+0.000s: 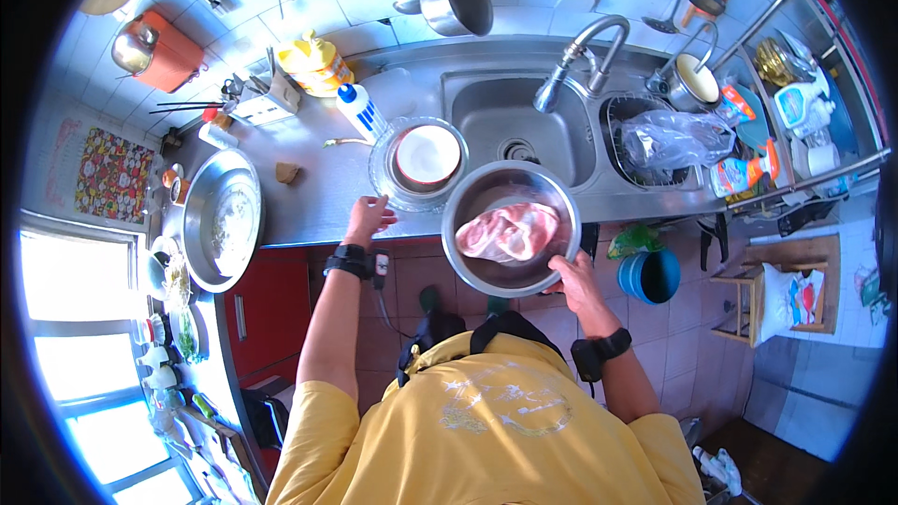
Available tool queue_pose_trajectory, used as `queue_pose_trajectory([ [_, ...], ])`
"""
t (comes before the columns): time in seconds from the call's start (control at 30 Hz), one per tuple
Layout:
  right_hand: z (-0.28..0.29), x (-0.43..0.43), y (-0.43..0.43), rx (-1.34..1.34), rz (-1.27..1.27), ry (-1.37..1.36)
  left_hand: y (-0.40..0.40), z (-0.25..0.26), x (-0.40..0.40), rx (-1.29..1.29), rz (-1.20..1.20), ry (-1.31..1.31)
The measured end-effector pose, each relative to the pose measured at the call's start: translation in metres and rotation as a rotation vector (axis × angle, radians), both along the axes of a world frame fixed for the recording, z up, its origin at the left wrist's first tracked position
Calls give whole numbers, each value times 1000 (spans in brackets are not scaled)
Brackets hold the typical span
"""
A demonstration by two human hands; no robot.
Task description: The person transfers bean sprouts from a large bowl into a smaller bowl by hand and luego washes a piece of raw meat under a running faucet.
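My right hand (pixel 572 280) grips the near right rim of a stainless steel bowl (pixel 456 252), which holds a piece of raw meat (pixel 508 231). The bowl is held over the front edge of the sink. My left hand (pixel 372 216) holds nothing, its fingers apart, above the counter's front edge. Just beyond it, a white bowl with a red rim (pixel 428 153) sits inside a stack of larger bowls, with a clear glass one (pixel 382 179) outermost. The basin of the steel sink (pixel 484 102) lies behind the held bowl, and the faucet (pixel 551 91) hangs over it.
A large steel basin (pixel 257 224) stands at the counter's left end. A white bottle with a blue cap (pixel 361 112) is behind the stacked bowls. Right of the sink, a plastic bag (pixel 673 137) lies on a wire basket near a spray bottle (pixel 744 172). A blue bucket (pixel 635 277) stands on the floor.
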State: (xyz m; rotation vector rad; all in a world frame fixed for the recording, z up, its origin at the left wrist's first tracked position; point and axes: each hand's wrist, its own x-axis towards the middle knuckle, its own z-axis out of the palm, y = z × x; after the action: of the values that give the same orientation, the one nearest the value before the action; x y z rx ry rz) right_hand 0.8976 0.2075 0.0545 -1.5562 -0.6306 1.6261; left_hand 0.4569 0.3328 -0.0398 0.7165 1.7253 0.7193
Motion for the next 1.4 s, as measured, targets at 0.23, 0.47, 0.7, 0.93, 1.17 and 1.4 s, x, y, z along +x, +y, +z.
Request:
queue_pose_trajectory([
  [0.23, -9, 1, 10, -42, -95, 43, 8, -32, 4, 63, 19, 170],
  [0.47, -8, -33, 21, -68, -137, 78, -33, -24, -46, 49, 109, 84],
  [0.7, -34, -93, 60, -90, -74, 97, -62, -18, -152, 48, 137, 319],
  [0.93, -72, -149, 93, -156, 40, 121, -63, -2, -227, 18, 176, 274],
  [1.17, -91, -193, 110, -177, 38, 76, -30, -15, -248, 64, 195, 498],
  [1.4, -100, -213, 119, -191, 136, 185, -14, -59, -275, 167, 293, 417],
])
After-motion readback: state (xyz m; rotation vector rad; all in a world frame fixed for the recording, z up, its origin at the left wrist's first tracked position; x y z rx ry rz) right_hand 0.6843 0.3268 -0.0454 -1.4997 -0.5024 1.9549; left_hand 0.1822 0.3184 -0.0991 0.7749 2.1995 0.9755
